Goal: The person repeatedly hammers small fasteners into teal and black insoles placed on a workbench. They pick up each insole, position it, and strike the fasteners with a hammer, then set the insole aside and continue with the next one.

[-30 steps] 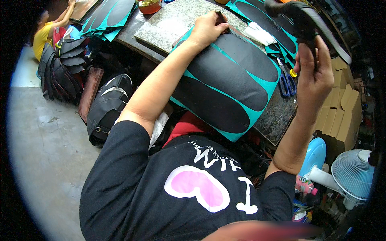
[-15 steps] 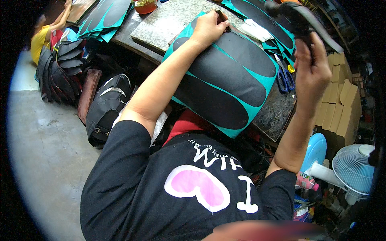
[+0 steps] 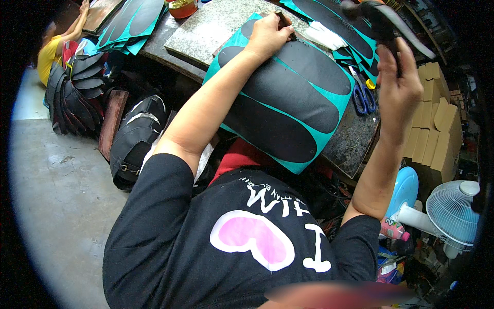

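My left hand (image 3: 267, 38) is closed around a short dark punch (image 3: 281, 19) and rests at the far edge of a teal sheet. Black sole-shaped ovals cover this sheet (image 3: 303, 72), which lies partly on a pale stone slab and hangs over the table edge toward my lap. On the right, my right hand (image 3: 400, 87) is raised, its fingers wrapped round a dark hammer (image 3: 378, 23). That hammer is smeared by motion, so its exact shape is hard to make out. The tip of the punch is hidden behind my left hand.
Blue-handled scissors (image 3: 364, 98) and a white cloth (image 3: 324, 36) lie right of the sheet. More teal sheets (image 3: 131, 23) are stacked at far left. A fan (image 3: 453, 213) and cardboard boxes (image 3: 435, 134) stand at right. Another person in a yellow top (image 3: 47, 59) is at far left.
The view has shifted slightly. My left hand keeps the punch at the same spot on the sheet, and my right hand still holds the hammer raised.
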Motion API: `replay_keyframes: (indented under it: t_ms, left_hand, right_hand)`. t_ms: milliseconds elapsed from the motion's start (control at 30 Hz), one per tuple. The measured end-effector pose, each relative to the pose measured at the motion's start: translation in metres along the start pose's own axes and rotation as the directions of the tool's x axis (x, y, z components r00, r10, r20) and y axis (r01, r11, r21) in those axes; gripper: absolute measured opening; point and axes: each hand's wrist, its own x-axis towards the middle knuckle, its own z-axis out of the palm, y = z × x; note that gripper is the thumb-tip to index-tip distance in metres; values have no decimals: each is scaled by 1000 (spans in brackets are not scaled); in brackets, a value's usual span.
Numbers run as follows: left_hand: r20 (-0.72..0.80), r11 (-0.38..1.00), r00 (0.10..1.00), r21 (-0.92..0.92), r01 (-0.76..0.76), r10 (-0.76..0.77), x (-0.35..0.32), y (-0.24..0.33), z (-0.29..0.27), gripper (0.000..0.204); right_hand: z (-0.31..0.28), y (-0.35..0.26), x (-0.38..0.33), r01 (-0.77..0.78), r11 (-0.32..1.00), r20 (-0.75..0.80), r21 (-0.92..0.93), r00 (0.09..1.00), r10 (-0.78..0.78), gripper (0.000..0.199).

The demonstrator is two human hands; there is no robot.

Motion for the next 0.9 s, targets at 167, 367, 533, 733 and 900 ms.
replay_keyframes:
  t_ms: [167, 367, 533, 733, 900]
  left_hand:
    - [99, 871, 921, 301, -389, 377, -6, 15, 8, 17]
    - [-83, 999, 996, -36, 16, -19, -2, 6, 15, 14]
    - [62, 998, 998, -57, -5, 8, -1, 2, 11, 16]
    - [201, 803, 884, 370, -468, 422, -11, 17, 20, 21]
    - [-191, 973, 981, -230, -24, -21, 0, 10, 11, 15]
  right_hand:
    - [28, -8, -9, 188, 982, -80, 21, 979, -186, 27]
    - [27, 20, -19, -133, 916, 117, -377, 975, 189, 32]
    - [-8, -1, -7, -58, 998, 39, 30, 998, 56, 35]
    - [34, -11, -16, 116, 979, 92, -167, 990, -102, 30]
    - [33, 23, -35, -111, 939, 200, -325, 963, 183, 36]
